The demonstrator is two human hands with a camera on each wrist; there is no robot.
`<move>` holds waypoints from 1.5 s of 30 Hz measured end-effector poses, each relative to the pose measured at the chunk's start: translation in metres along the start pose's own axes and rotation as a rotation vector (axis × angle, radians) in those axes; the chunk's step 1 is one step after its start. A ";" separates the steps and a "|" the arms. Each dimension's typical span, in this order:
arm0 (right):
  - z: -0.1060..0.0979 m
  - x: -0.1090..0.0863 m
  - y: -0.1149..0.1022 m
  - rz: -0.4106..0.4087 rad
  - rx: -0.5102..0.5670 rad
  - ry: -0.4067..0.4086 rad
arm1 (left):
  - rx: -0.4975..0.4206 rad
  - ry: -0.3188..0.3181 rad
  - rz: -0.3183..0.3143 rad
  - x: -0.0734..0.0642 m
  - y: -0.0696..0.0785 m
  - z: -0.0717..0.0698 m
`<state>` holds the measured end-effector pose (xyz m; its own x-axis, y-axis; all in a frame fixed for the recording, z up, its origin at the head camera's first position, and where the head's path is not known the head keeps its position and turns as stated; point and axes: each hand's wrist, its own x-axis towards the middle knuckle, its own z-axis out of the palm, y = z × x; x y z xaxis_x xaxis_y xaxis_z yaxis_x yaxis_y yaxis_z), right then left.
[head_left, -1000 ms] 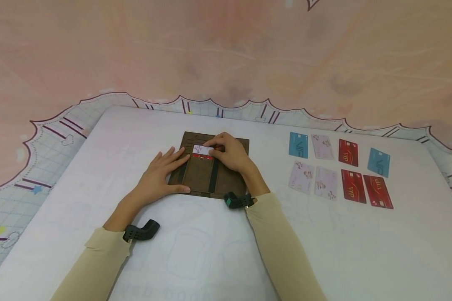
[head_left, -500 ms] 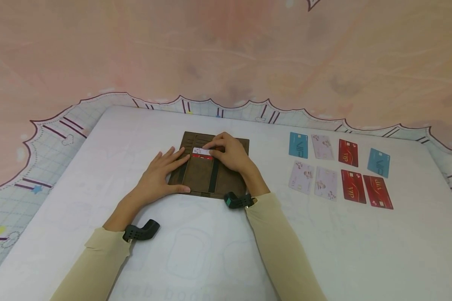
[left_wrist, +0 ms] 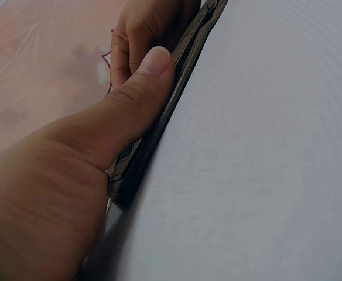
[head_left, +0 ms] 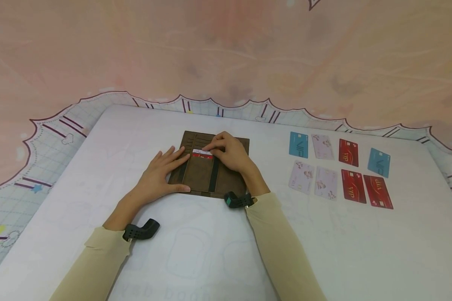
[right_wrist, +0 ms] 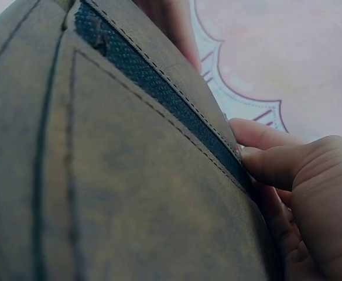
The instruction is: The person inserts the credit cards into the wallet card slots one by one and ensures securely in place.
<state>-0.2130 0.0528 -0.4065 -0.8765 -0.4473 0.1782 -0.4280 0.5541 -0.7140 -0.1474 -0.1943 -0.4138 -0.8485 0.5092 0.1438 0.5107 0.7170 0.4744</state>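
Note:
An open brown wallet [head_left: 197, 175] with a dark elastic strip lies on the table in the head view. From its left pocket show the tops of a white patterned card [head_left: 197, 151] and, in front of it, a red card [head_left: 202, 156]. My left hand [head_left: 159, 173] rests spread on the wallet's left side, its thumb along the near edge, as the left wrist view shows too. My right hand [head_left: 229, 152] pinches the white card's top right corner between thumb and forefinger. In the right wrist view the thumb [right_wrist: 276, 167] is right at the pocket's edge, and the card is mostly hidden.
Right of the wallet, several cards lie in two loose rows, among them a blue card [head_left: 299, 144], a white card [head_left: 301, 177] and a red card [head_left: 354, 186]. The white table [head_left: 211, 259] ends at a pink patterned cloth [head_left: 226, 54] behind.
The white card has slid down into the wallet pocket, so only a thin strip shows above the red one. My right fingers followed it down slightly; my left hand stayed put.

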 end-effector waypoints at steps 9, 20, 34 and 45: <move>0.000 0.000 0.000 -0.023 -0.001 0.004 | -0.005 0.015 0.006 -0.001 0.001 0.000; 0.001 0.000 -0.002 0.008 -0.008 0.019 | -0.007 -0.001 -0.009 0.000 0.002 -0.001; -0.006 -0.004 -0.021 -0.034 -0.117 -0.015 | -0.012 0.015 0.001 -0.002 0.003 0.000; -0.063 -0.039 -0.022 -0.006 -0.049 0.102 | -0.015 0.017 0.005 -0.001 0.002 0.000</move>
<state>-0.1832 0.1022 -0.3546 -0.8905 -0.3784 0.2525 -0.4416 0.5861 -0.6793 -0.1450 -0.1936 -0.4125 -0.8483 0.5046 0.1604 0.5128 0.7074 0.4865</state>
